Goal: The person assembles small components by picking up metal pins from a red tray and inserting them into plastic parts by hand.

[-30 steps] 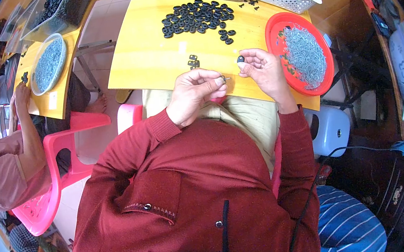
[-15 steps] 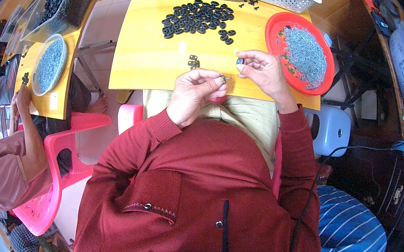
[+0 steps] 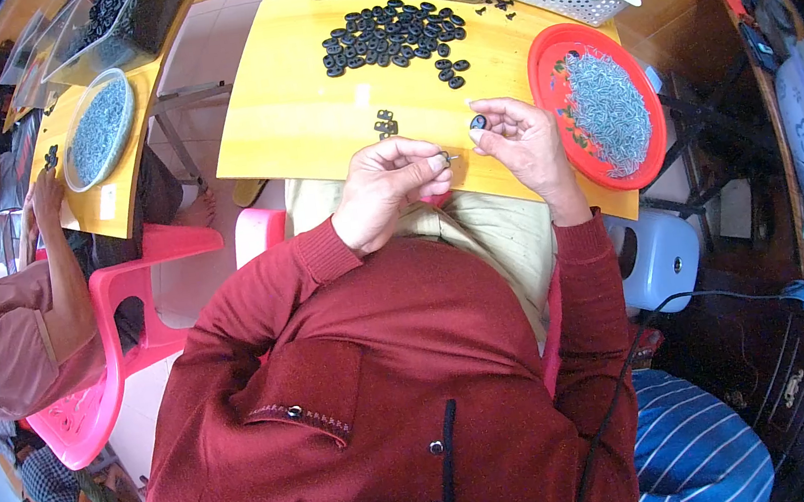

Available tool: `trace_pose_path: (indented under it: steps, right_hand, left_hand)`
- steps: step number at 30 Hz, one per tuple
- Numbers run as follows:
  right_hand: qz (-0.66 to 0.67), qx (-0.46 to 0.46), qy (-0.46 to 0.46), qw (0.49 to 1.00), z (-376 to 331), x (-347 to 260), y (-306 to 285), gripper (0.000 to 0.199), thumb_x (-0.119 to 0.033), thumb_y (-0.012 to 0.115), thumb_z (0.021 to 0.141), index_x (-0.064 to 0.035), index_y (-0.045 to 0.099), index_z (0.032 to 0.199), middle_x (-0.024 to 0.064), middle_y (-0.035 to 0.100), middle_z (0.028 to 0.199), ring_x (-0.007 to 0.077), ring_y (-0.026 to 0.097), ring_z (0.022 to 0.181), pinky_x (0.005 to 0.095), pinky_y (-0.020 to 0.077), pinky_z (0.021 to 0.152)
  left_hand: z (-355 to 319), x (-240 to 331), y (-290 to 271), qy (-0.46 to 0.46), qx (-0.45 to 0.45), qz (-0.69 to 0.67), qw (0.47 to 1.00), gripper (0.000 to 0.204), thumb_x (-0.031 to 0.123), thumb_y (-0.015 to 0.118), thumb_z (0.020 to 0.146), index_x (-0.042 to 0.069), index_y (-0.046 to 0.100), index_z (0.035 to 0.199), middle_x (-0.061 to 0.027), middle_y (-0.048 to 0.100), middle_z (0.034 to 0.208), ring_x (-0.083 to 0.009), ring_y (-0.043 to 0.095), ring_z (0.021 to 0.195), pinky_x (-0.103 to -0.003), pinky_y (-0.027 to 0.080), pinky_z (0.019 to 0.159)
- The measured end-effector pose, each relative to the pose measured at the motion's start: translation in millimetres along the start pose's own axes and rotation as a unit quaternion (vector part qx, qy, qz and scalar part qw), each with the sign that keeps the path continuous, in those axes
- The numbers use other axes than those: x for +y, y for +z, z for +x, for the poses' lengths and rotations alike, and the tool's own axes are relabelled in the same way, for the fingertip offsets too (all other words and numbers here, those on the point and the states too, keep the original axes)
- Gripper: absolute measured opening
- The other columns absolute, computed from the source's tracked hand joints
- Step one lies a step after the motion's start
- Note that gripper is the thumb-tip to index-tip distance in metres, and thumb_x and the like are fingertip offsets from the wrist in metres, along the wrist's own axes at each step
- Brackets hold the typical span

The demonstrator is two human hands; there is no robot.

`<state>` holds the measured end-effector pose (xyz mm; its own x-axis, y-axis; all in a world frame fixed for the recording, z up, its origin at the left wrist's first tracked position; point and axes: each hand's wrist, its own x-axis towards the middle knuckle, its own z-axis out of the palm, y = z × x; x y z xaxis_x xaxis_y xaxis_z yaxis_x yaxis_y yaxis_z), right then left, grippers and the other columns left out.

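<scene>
Over the near edge of the yellow tabletop [image 3: 307, 132], the left hand [image 3: 389, 187] pinches a small metal pin [image 3: 452, 157], its long axis pointing right toward the small black oval plastic ring [image 3: 478, 122] pinched in the right hand [image 3: 524, 141], just beside it.

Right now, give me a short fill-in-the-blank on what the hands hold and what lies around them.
1. The right hand pinches a small ____ ring.
2. The left hand holds a small metal pin over the ____ table.
3. The tray of metal pins is ____.

Missing words: black; yellow; red
</scene>
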<state>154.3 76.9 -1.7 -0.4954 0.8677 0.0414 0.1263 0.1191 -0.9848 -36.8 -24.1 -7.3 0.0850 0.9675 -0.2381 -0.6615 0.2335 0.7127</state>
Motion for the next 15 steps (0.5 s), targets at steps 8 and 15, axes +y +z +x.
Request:
trace_pose_path:
  steps: [8, 15]
  right_hand:
    - [0.029, -0.016, 0.014, 0.999, -0.2, 2.3, -1.6, 0.021, -0.002, 0.066, 0.081, 0.0024, 0.063, 0.102, 0.0027, 0.062, 0.079, 0.0071, 0.060, 0.071, 0.0213, 0.0506, 0.068]
    - [-0.004, -0.004, -0.007, 1.000, -0.6, 3.3, -1.4, 0.021, -0.004, 0.069, 0.080, 0.0016, 0.063, 0.099, 0.0046, 0.066, 0.084, 0.0078, 0.062, 0.074, 0.0221, 0.0507, 0.068]
  left_hand:
    - [-0.2, 0.9, 1.0, -0.002, 0.004, 0.003, 1.000, 0.013, 0.000, 0.060, 0.086, 0.000, 0.061, 0.099, -0.0119, 0.067, 0.092, -0.0185, 0.067, 0.083, -0.030, 0.057, 0.076]
    - [0.5, 0.5, 0.1, -0.001, 0.001, -0.005, 1.000, 0.013, 0.000, 0.061, 0.086, 0.000, 0.062, 0.099, -0.0117, 0.067, 0.091, -0.0183, 0.067, 0.083, -0.030, 0.057, 0.075]
